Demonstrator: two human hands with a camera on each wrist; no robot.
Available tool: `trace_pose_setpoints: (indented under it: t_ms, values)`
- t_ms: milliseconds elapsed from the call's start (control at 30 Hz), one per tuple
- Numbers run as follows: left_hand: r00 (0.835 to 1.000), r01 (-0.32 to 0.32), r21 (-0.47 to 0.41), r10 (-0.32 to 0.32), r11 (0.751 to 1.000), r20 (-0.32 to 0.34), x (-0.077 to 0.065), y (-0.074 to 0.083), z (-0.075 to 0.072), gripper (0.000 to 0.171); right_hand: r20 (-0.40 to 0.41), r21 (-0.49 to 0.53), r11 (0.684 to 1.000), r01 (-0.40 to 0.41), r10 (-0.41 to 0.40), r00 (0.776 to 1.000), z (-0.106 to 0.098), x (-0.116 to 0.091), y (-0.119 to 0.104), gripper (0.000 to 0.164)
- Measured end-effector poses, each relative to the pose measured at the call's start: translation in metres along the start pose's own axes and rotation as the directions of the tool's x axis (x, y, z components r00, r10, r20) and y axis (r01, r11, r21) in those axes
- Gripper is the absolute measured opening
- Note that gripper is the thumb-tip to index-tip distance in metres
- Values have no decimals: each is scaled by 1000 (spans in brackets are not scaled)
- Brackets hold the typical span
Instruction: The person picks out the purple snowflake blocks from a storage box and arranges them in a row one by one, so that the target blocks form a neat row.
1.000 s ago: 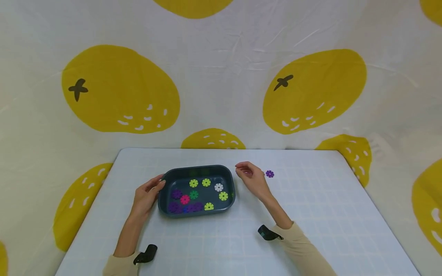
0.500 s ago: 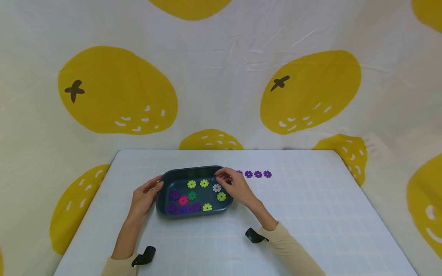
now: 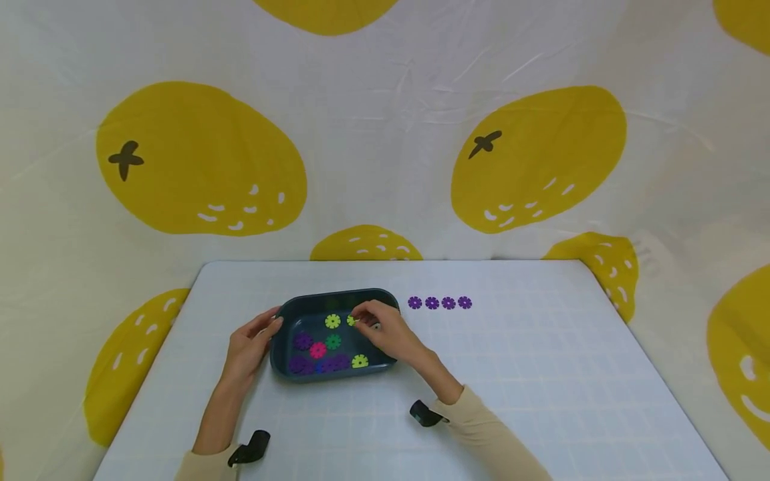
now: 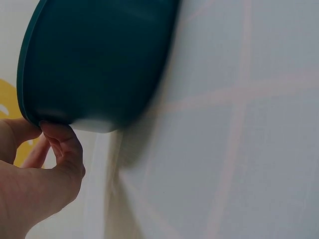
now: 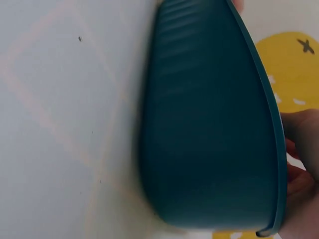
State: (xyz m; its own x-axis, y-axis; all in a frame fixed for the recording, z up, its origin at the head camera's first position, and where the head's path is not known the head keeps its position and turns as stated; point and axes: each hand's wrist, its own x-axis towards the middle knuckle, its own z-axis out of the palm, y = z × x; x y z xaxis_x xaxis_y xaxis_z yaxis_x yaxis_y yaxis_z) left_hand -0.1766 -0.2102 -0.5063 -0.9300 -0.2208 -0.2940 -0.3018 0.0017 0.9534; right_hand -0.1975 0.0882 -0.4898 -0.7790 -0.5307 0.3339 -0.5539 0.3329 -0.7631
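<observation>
Dark teal, the tray (image 3: 309, 308) sits just left of lower centre in the head view, flower-shaped discs (image 3: 317, 350) scattered inside. The person's left hand (image 3: 249, 339) grips its left end between thumb and fingers. The right hand (image 3: 388, 331) bends over the tray's right part, fingertips at a yellow-green disc (image 3: 350, 321); whether they pinch it, I can't tell. Four purple discs (image 3: 432, 303) line up on the white table (image 3: 541, 347), right of centre.

The table (image 3: 541, 374) is viewed from the head, forward and downward; the tray (image 3: 325, 304) is shared with both wrist views, close-up
</observation>
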Motion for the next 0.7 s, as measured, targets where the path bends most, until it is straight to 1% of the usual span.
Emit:
trace_pose_setpoints:
  t_ms: [133, 233, 433, 567, 700]
  values:
    - [1000, 0, 2, 0, 1000, -8, 1, 0, -1, 58, 62, -28, 998, 51, -49, 997, 7, 3, -2, 20]
    - [1000, 4, 11, -4, 1000, -9, 2, 0, -1, 60, 114, -35, 997, 68, -64, 991, 11, 5, -3, 21]
    - [1000, 7, 16, -7, 1000, -7, 2, -1, 1, 59, 235, -34, 999, 18, -10, 972, 19, 7, -6, 21]
    - [1000, 3, 2, -3, 1000, -7, 3, -2, 1, 59, 287, -45, 999, 8, 5, 958, 22, 7, -5, 20]
    - [1000, 6, -9, -6, 1000, -9, 3, -1, 0, 59, 315, -30, 999, -15, 24, 949, 23, 8, -5, 21]
